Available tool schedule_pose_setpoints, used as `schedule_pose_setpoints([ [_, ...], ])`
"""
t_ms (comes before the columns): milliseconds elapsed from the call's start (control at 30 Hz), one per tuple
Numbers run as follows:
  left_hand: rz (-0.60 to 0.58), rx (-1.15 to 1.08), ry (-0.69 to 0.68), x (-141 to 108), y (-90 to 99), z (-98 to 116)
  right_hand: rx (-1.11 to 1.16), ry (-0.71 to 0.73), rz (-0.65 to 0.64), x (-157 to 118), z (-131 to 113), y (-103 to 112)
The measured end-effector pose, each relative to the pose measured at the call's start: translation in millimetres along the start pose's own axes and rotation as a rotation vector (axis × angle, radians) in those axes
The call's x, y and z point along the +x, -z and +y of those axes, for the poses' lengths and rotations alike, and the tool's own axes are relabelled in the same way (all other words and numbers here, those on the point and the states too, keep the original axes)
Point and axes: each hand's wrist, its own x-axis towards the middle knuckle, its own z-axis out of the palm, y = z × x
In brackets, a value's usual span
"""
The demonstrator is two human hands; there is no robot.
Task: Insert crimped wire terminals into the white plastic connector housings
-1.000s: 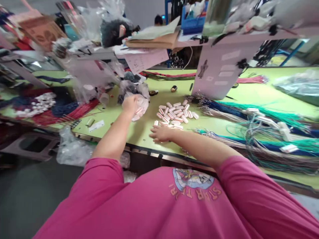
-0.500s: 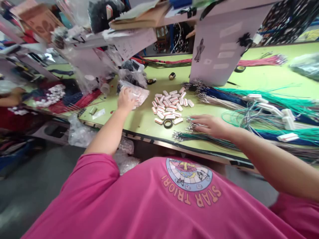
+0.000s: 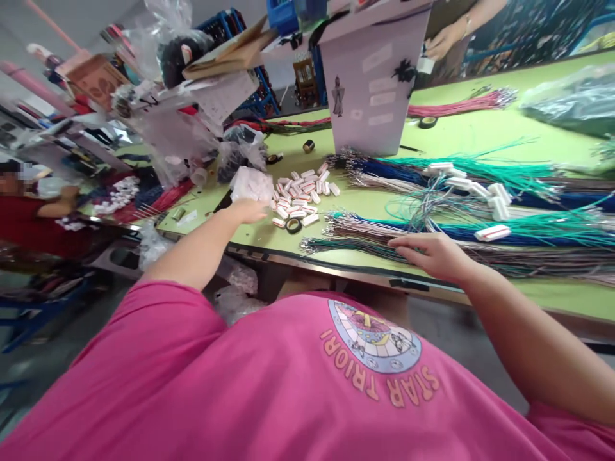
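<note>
Just left of the frame's centre, I see white, red-striped plastic pieces (image 3: pixel 303 191) heaped loosely. Right of centre, I see thin brown, blue and green wires (image 3: pixel 365 224) lying in long bundles.

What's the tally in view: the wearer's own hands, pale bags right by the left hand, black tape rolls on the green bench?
Left hand and right hand: 2
Pale bag: 1
Black tape rolls: 4
Total: 7
</note>
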Motion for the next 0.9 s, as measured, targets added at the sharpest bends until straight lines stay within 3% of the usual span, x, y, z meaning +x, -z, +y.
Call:
schedule_pose_setpoints([
  [67,-0.146,-0.023,0.043,-9.3,-1.7,5.5,0.019,-0.015,-0.008,4.3,4.9,2.5],
  [133,-0.21,-0.035,0.119,-11.7,1.4,3.4,0.035,-0.015,-0.028,15.0,4.1,1.8],
  [333,-0.072,0.107,0.32,8.6,10.1,-1.0,0.056,-0.001,-0.125,42.1,-7.2,-9.0],
  [433,-0.07,0.192,0.265,11.1,6.5,12.0,0.042,-0.037,-0.109,41.3,-3.6,-12.4],
  [533,-0.042,0.226,0.079,3.9,-2.1,23.9,0.061,-0.09,-0.047,35.6,1.3,-15.6],
  [633,-0.047,0.229,-0.055,-0.5,-13.9,22.8,0.074,-0.124,-0.012,32.9,0.9,-19.9],
  [767,-0.145,0.204,-0.015,5.6,-29.3,4.4,0.081,-0.154,-0.01,43.1,-7.1,-25.1],
  [900,-0.147,0.176,0.033,14.3,-43.7,-16.8,0.103,-0.179,-0.023,65.2,-14.3,-32.4],
])
